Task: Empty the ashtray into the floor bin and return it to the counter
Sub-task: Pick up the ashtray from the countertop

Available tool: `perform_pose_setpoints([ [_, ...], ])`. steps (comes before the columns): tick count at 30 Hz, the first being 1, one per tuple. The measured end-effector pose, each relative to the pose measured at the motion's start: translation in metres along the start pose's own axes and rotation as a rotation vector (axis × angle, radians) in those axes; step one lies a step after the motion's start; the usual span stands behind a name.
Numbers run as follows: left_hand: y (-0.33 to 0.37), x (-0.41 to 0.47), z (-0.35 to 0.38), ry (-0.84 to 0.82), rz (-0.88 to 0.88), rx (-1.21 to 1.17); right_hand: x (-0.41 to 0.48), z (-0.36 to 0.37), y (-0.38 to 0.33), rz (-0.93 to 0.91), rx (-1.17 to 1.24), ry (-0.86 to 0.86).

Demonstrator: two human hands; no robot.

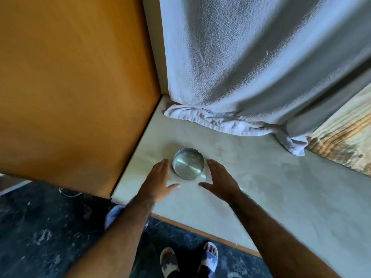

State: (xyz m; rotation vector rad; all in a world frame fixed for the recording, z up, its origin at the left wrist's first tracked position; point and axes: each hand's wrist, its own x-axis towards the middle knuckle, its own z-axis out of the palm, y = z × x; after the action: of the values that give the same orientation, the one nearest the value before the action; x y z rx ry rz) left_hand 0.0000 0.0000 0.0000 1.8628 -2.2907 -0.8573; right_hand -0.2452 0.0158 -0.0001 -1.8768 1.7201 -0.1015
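A round metal ashtray [188, 163] stands upright on the pale counter [261, 187], near its left end. Its shiny inside looks bare apart from a few pale specks. My left hand [159, 180] lies flat just left of the ashtray, fingers apart, with a small gap to the rim. My right hand [219, 180] is spread just right of it, also apart from the rim. Neither hand holds anything. No floor bin shows in this view.
An orange wooden panel [76, 87] walls the counter's left side. A grey curtain [251, 63] hangs behind, its hem bunched on the counter. A patterned fabric [343, 141] lies at the right. Below are a dark speckled floor [40, 227] and my sandalled feet [188, 261].
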Motion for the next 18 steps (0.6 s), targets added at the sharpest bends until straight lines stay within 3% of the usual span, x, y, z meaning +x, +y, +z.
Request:
perform_pose_setpoints([
  [3, 0.009, 0.013, -0.006, 0.018, -0.013, -0.142, 0.008, 0.002, -0.008, 0.027, 0.154, 0.062],
  [18, 0.006, 0.022, -0.004, 0.086, 0.014, -0.334, 0.013, 0.015, -0.027, 0.111, 0.486, 0.226],
])
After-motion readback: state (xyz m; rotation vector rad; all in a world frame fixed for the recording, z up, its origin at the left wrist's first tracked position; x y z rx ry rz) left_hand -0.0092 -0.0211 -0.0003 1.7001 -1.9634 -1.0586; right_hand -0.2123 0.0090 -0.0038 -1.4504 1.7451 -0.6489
